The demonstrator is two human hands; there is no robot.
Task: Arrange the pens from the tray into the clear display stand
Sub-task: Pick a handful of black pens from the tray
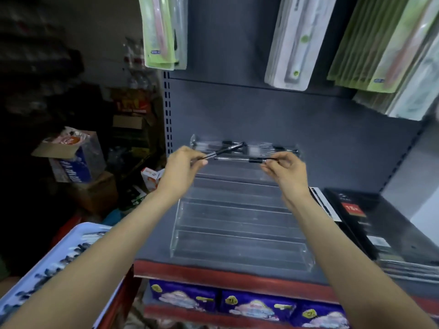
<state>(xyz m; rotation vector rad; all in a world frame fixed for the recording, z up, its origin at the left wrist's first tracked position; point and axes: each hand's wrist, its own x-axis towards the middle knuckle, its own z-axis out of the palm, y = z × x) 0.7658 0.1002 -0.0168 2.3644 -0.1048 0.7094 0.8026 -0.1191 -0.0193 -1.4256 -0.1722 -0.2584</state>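
Note:
A clear stepped display stand (240,224) sits on a grey shelf against the back panel. Its top tier (254,148) holds several black-and-clear pens. My left hand (183,167) pinches one pen (225,149) that angles up to the right over the top tier. My right hand (285,169) grips the right end of another pen (240,159), held level just below the top tier. A light blue tray (54,260) with several pens lies at the lower left, partly hidden by my left forearm.
Packaged stationery (164,32) hangs from the back panel above the stand. Black boxes (370,224) lie on the shelf to the right. Cardboard cartons (76,160) crowd the floor at left. Purple packages (256,305) fill the shelf below the red edge (213,274).

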